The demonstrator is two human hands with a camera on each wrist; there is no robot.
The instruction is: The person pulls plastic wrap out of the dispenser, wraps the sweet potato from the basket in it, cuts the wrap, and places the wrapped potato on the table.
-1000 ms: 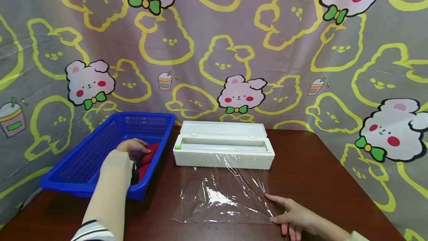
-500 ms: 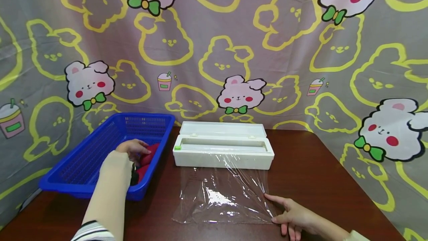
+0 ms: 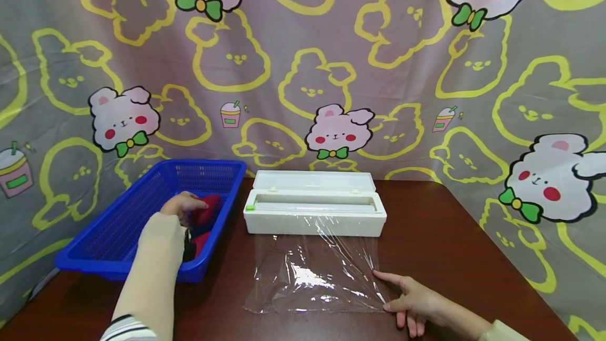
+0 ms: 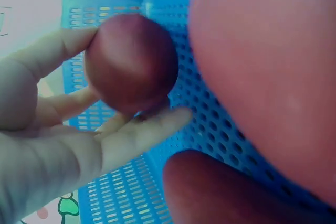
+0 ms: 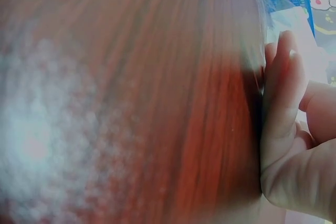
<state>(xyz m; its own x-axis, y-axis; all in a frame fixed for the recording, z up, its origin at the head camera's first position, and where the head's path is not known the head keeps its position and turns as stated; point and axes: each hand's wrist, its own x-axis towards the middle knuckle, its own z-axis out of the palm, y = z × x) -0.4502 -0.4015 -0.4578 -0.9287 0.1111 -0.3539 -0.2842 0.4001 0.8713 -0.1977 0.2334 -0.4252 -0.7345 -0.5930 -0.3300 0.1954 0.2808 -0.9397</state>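
Left wrist: half-curled left hand [image 4: 60, 148] holds a reddish object [image 4: 131, 62].

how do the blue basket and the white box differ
Walls: the blue basket is perforated, while the white box has a solid front.
Size: the basket looks larger than the box.
Contents: the basket contains red rounded objects; clear film comes out of the box.
Lid: the box has a raised lid; the basket shows none.
Both stand open-topped on the brown table.
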